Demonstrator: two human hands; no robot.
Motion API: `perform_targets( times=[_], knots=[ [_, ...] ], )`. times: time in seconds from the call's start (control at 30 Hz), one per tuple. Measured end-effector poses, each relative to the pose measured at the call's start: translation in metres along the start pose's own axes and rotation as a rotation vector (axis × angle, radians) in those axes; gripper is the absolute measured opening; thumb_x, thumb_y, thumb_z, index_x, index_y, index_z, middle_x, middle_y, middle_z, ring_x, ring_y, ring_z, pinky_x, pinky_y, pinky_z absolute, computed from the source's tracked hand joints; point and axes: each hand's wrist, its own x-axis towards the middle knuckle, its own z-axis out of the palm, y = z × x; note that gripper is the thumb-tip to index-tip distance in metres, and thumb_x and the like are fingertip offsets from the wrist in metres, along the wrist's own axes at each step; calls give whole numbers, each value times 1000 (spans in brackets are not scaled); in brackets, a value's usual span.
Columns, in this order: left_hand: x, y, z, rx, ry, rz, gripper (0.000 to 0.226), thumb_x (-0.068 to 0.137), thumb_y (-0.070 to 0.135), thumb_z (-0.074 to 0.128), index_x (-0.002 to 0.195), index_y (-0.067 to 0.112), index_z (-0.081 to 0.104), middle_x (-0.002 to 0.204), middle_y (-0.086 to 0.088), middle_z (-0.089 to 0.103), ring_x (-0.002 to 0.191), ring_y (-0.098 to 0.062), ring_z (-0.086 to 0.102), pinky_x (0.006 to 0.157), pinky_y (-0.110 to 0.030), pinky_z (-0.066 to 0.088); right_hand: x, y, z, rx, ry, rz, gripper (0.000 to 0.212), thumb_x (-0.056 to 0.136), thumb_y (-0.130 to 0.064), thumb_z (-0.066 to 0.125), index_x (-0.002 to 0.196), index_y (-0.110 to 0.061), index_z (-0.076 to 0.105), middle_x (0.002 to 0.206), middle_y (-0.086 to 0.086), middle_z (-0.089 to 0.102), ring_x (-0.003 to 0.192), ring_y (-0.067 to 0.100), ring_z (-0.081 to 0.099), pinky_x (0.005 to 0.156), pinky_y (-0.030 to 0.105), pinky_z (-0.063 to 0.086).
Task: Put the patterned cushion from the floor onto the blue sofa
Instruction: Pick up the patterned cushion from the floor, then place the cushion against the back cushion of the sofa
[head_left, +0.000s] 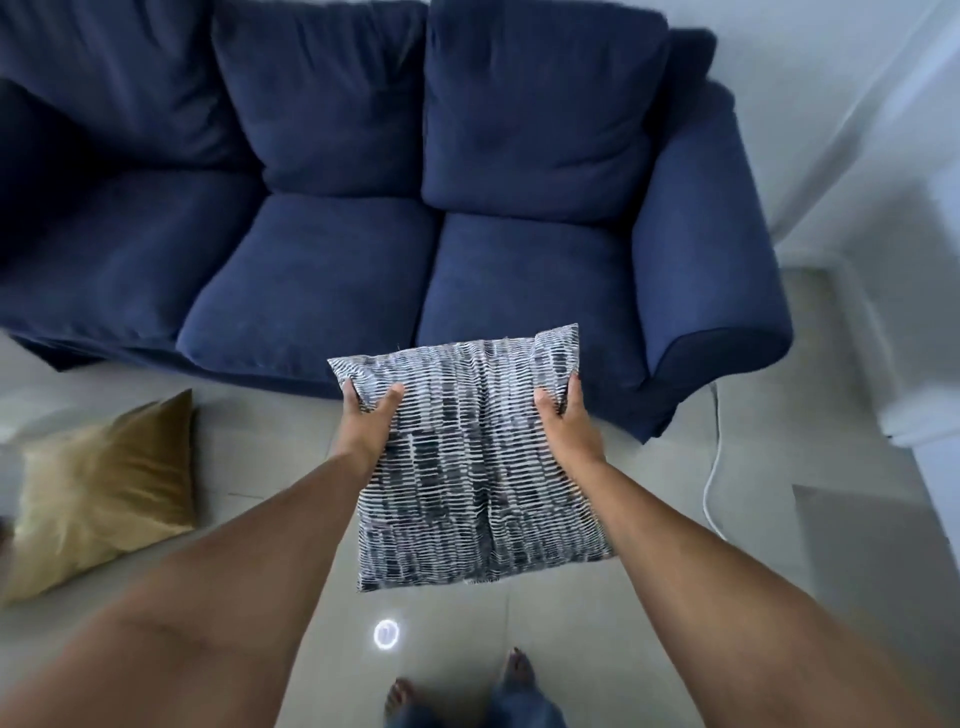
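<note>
Bare feet (511, 675) stand on pale floor tiles (649, 623), a gold cushion (104, 493) lying left. Left hand (370, 421) and right hand (566, 423) each clench an upper corner of the patterned cushion (467, 467), held in the air before the blue sofa (467, 208).

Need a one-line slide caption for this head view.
Both hands, left and right, hold the patterned cushion above the floor before the blue sofa.
</note>
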Motion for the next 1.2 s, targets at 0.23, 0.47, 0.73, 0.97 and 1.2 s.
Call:
perform_targets(
  times=[0.23, 0.47, 0.73, 0.97, 1.2],
  knots=[
    [-31, 96, -2, 25, 1, 193, 103, 78, 66, 68, 156, 46, 4, 149, -1, 51, 130, -28, 54, 112, -46, 40, -18, -56, -76, 126, 125, -91, 72, 100, -57, 35, 158, -34, -1, 155, 7, 40, 126, 37, 53, 96, 43, 44],
    [-10, 169, 10, 48, -27, 305, 101, 82, 61, 69, 157, 45, 3, 149, 0, 51, 126, -27, 56, 108, -44, 44, 17, -103, -124, 220, 195, -140, 73, 99, -53, 41, 157, -37, -1, 162, 1, 27, 134, 35, 45, 104, 46, 38],
    [56, 261, 27, 30, -102, 387, 99, 86, 54, 69, 157, 43, 2, 148, 2, 51, 124, -26, 57, 104, -38, 45, 84, -166, -154, 269, 328, -146, 71, 102, -46, 42, 158, -32, 1, 162, 2, 26, 135, 33, 44, 104, 42, 38],
    [118, 339, 31, 73, -161, 439, 99, 86, 56, 68, 157, 45, 0, 148, 2, 50, 127, -27, 54, 102, -38, 44, 146, -223, -170, 348, 446, -91, 69, 102, -46, 40, 158, -32, 4, 160, 2, 31, 135, 34, 45, 106, 45, 37],
    [188, 383, 49, 72, -182, 441, 97, 90, 47, 67, 157, 43, -2, 149, 1, 49, 119, -24, 55, 100, -38, 45, 208, -253, -169, 319, 470, -97, 66, 102, -44, 40, 158, -31, 7, 161, 2, 30, 137, 32, 43, 106, 45, 37]
  ],
)
